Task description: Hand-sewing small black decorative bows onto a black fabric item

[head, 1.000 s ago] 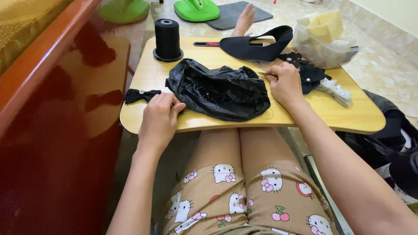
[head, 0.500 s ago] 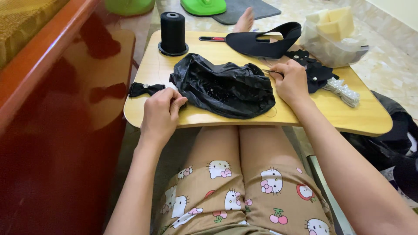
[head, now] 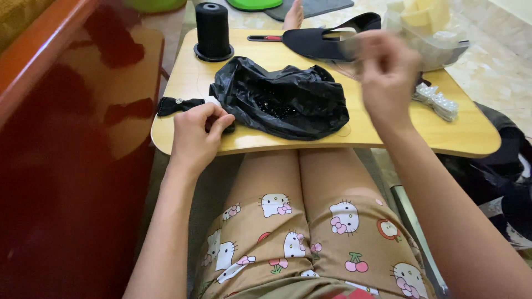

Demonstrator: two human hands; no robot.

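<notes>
My left hand (head: 195, 132) rests on the near left edge of the small yellow lap table (head: 266, 62), its fingers pinched on a small black fabric piece (head: 173, 104) with a shiny stud. Right beside it lies a crumpled black plastic bag (head: 282, 102), open, with tiny black beads inside. My right hand (head: 382, 72) is raised above the table's right half and is blurred. Its fingertips are pinched together, and whether they hold anything thin cannot be seen. Behind it lies a black shoe-shaped fabric piece (head: 327, 43).
A tall black thread spool (head: 212, 29) stands at the table's far left, with a red-handled tool (head: 266, 38) beside it. Pearl bead strands (head: 439, 103) and a clear plastic container (head: 429, 33) sit at the right. Glossy red-brown furniture (head: 66, 144) borders the left; a foot (head: 293, 14) shows beyond the table.
My right hand has lifted off the black bag's right side and risen above the table, fingers pinched. My left hand stays at the black piece. The camera has tilted closer.
</notes>
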